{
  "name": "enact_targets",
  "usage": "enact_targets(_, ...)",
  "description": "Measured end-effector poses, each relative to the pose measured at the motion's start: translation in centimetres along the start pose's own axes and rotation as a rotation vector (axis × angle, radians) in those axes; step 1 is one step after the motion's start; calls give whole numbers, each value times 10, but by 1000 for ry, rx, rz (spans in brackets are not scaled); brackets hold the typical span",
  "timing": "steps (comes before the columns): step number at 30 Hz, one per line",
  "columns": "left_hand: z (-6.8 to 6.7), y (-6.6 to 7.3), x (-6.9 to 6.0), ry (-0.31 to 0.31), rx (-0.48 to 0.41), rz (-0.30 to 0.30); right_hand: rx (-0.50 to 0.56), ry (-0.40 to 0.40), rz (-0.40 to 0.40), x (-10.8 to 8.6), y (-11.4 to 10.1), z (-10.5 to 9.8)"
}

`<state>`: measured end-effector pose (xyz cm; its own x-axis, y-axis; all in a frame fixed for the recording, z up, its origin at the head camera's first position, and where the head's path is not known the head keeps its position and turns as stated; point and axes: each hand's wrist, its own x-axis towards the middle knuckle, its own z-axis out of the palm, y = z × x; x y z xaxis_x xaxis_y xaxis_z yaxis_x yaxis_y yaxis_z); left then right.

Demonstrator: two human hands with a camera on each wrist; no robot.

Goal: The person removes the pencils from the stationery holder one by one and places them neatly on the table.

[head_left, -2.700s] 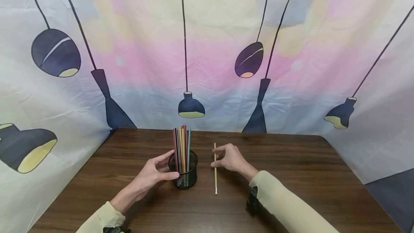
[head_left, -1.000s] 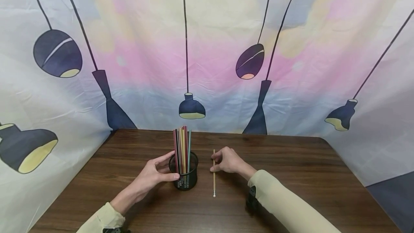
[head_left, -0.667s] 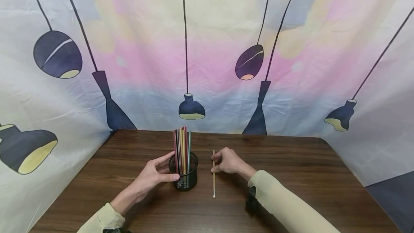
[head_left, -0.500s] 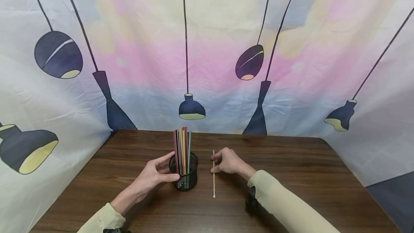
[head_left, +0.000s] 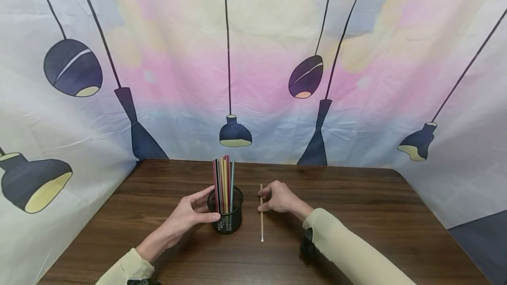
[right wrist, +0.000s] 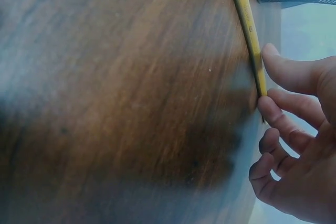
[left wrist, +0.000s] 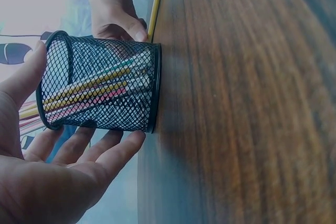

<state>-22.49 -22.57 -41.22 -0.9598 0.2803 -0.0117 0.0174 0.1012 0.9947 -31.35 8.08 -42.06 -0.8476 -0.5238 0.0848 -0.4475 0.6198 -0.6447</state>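
Observation:
A black mesh pencil cup (head_left: 233,221) stands upright on the table, holding several pencils (head_left: 224,179) of different colours, eraser ends down. My left hand (head_left: 184,214) grips it from the left; in the left wrist view the thumb is at the rim and the fingers lie along the mesh wall (left wrist: 100,77). To the right of the cup a single yellow pencil (head_left: 262,223) lies flat, its white eraser pointing toward me. My right hand (head_left: 280,197) holds that pencil near its far end, thumb and fingertips against it in the right wrist view. The pencil's far tip is partly hidden there.
The brown wood-grain table (head_left: 356,214) reaches back to a cloth backdrop (head_left: 269,34) printed with hanging lamps. Both sleeves are pale, with a dark strapped device (head_left: 308,243) at the right wrist.
Since the earliest frame, my right hand and the yellow pencil have slid slightly toward me and to the left. Over the last second both hands, cup and pencil have stayed nearly still.

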Motion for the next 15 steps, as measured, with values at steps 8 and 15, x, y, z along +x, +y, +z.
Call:
enact_targets(8, 0, 2, 0, 2, 7, 1, 4, 28, 5, -1, -3, -2)
enact_targets(15, 0, 3, 0, 3, 14, -4, 3, 45, 13, -4, -8, -8)
